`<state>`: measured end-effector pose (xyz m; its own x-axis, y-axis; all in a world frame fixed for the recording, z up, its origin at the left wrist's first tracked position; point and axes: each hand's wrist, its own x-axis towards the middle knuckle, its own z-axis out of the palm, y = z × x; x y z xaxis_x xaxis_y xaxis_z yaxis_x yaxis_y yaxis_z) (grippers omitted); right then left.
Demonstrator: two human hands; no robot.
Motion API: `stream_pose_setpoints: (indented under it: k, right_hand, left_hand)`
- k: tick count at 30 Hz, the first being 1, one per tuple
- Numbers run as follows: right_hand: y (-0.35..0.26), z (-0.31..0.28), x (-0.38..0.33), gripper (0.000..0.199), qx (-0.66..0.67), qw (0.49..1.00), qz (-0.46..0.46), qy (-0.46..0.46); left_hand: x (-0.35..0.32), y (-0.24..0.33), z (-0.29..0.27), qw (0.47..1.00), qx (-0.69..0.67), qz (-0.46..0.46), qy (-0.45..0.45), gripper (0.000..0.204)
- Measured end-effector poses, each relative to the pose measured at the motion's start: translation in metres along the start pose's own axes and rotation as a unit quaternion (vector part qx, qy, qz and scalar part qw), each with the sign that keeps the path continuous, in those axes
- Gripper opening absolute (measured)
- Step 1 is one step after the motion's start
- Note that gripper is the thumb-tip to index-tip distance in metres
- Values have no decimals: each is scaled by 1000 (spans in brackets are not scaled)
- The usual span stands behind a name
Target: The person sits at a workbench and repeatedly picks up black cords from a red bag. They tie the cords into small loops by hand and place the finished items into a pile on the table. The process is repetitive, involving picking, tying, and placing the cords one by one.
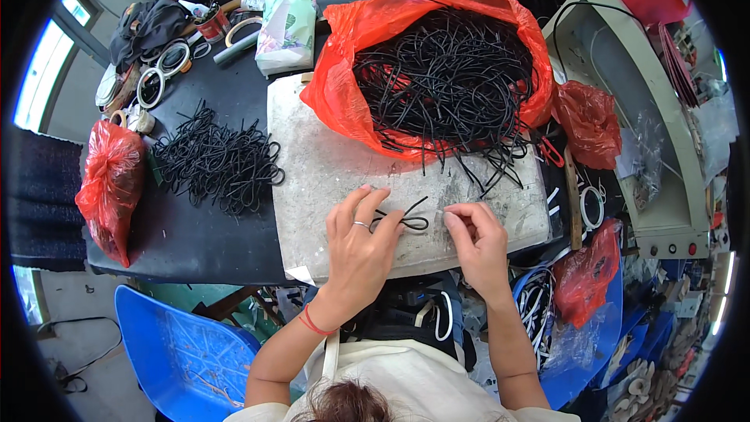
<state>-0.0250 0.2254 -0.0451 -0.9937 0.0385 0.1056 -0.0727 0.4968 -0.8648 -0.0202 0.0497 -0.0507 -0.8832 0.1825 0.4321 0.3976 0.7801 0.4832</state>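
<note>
A short black cord [414, 223], bent into loops, is held between the thumb and fingers of my left hand [361, 230]. One loop and a loose end stick out to the right of the thumb. My right hand [480, 241] is just right of the cord, apart from it, with thumb and forefinger closed together. Whatever they may pinch is too small to make out. Both hands are over the near part of a worn whitish board [336, 156]. Beyond them, a red plastic bag [337, 82] lies open, full of tangled black cords [445, 70].
A pile of looped black cords [215, 158] lies left of the board, beside a tied red bag [113, 184]. Tape rolls [151, 87] and a tissue pack [286, 31] sit farther back. Blue plastic chairs [176, 344] stand below the table's edge. A beige metal machine [664, 180] is at right.
</note>
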Motion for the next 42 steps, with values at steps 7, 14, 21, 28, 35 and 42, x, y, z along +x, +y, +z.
stream_pose_setpoints:
  k: [7,14,21,28,35,42]
  right_hand:
    - [-9,8,1,9,13,999,-22,-19]
    - [0,11,50,11,-112,976,-154,103]
    - [-3,23,56,12,-168,975,-113,89]
    - [-34,31,-16,17,-76,984,-162,-15]
    - [-51,19,17,25,-126,935,-327,-61]
    - [-38,-2,25,19,-81,960,-254,-88]
  left_hand:
    - [-2,-10,-16,999,21,16,30,19]
    - [14,-78,-66,954,251,-86,137,19]
    - [10,-18,-34,981,-174,-78,35,20]
    - [12,-8,-8,684,-624,-354,-128,22]
    - [2,-19,-46,684,-615,-337,-198,22]
    - [-8,-33,-74,698,-577,-370,-210,24]
